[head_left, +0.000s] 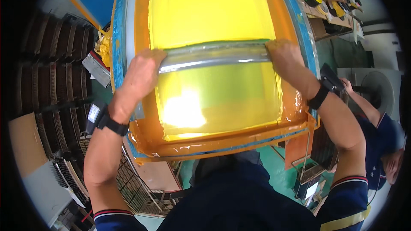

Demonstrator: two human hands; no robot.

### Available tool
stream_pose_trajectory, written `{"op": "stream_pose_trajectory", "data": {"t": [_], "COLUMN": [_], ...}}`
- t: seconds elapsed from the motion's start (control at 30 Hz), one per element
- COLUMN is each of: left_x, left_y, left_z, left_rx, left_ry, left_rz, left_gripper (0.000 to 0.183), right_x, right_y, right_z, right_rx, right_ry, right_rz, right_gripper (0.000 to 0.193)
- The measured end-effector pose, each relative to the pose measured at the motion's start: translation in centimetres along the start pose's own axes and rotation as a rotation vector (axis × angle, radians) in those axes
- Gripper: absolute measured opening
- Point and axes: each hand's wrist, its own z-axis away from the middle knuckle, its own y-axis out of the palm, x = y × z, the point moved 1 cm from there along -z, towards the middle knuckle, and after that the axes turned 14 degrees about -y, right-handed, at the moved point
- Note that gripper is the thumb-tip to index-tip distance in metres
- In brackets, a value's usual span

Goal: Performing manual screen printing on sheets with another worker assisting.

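Note:
A large framed printing screen point(209, 13) with bright yellow mesh lies in front of me, its border covered in orange tape and blue edging. Across the mesh runs a long silvery metal scoop coater point(216, 59), with a dark green line along its far edge. My left hand point(144, 69) is closed around the coater's left end. At the other end, my right hand point(286, 57) grips it with fingers wrapped over. Both forearms reach forward over the sides of the frame. The coater's underside is hidden.
Dark slatted racks point(55, 55) stand at the left. A cluttered bench point(327, 15) with tape rolls and tools is at the far right. Another person point(381, 149) works close by on the right. Wire racks point(137, 184) stand below the frame's near left corner.

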Motion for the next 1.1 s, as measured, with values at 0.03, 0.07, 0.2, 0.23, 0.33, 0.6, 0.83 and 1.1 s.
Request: {"op": "stream_pose_trajectory", "data": {"t": [0.03,0.07,0.2,0.23,0.33,0.6,0.83,1.1], "left_x": [0.6,0.9,4.6,5.1,7.1,13.4,16.6,14.5], "left_y": [-0.3,-0.6,0.2,0.6,0.0,-0.8,-1.9,-6.8], "left_z": [-1.5,-3.2,-9.8,-11.9,-17.1,-32.6,-40.6,-35.2], "left_rx": [-0.004,0.018,0.06,0.082,0.06,0.075,-0.026,-0.484], "left_ry": [-0.006,0.002,-0.007,-0.005,0.026,-0.001,0.068,-0.116], "left_rz": [-0.004,-0.016,-0.094,-0.118,-0.114,-0.216,-0.265,-0.116], "left_gripper": [0.032,0.032,0.026,0.024,0.027,0.033,0.036,0.059], "right_x": [-0.9,-2.0,-5.6,-6.9,-10.4,-19.3,-25.1,-28.3], "right_y": [-0.2,-0.5,-0.7,-0.4,-0.4,-1.7,-1.4,-6.0], "right_z": [-1.5,-3.0,-8.7,-10.2,-14.4,-27.6,-35.6,-42.1], "right_rx": [-0.004,0.015,0.029,0.087,0.034,-0.046,-0.215,-0.442], "right_ry": [-0.007,-0.017,-0.026,0.013,0.017,-0.025,-0.133,-0.172], "right_rz": [0.0,0.029,0.066,0.083,0.112,0.151,0.21,0.054], "right_gripper": [0.016,0.012,0.01,0.012,0.014,0.016,0.022,0.043]}}
